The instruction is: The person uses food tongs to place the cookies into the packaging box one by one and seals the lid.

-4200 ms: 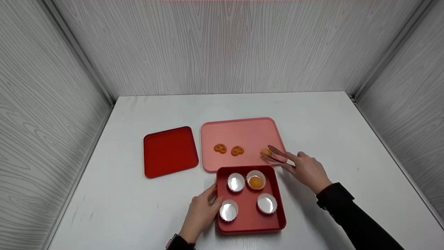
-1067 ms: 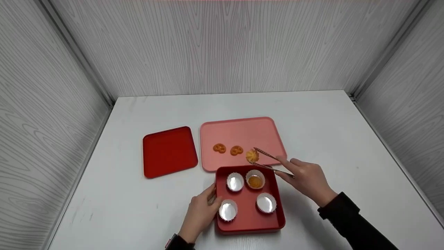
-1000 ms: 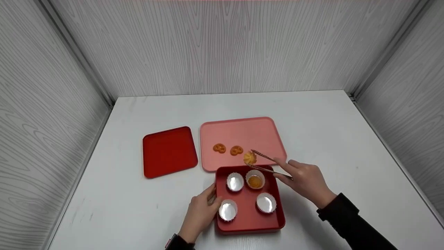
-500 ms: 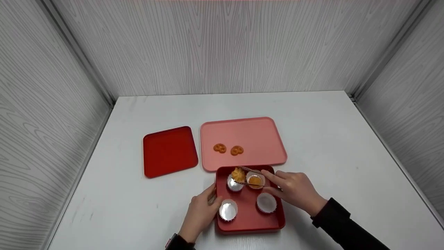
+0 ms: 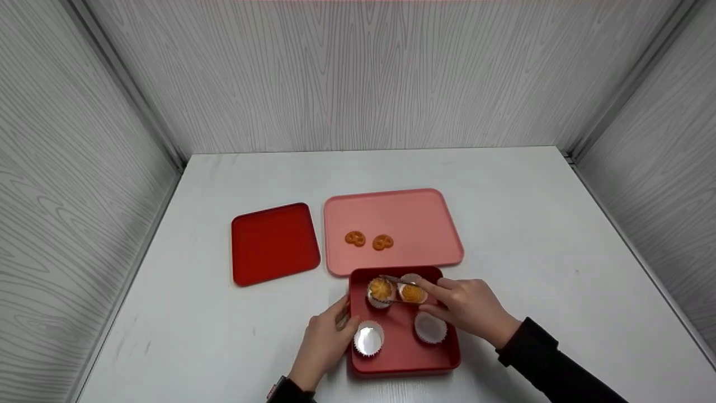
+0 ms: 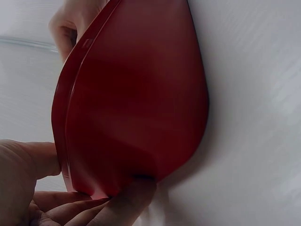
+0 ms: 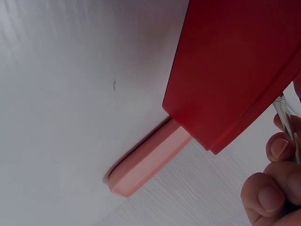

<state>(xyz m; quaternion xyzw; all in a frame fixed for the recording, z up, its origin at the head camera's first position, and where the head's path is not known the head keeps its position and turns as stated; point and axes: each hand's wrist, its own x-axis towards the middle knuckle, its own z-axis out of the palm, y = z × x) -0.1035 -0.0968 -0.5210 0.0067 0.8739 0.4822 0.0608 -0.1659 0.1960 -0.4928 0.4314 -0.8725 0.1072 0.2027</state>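
My right hand reaches over the red box, pinching metal tongs between thumb and fingers. The tongs' tips flank a round, ridged golden cookie, which sits at the mouth of the back-left paper baking cup. Beneath the tongs, a similar cookie lies in the back-right cup. Two more foil-lined cups, front left and front right, hold nothing. At the box's left wall, my left hand grips it; the left wrist view shows the thumb at the rim and fingers against the outer side.
Behind the box lies a pink tray bearing two pretzel-shaped cookies, left and right. A flat red tray lies to its left. Grey wood-grain panels enclose the white table at back and sides.
The tongs have carried the ridged cookie from the pink tray's right side leftward and toward me, lowering it to the back-left cup. The left hand and box have stayed in place.
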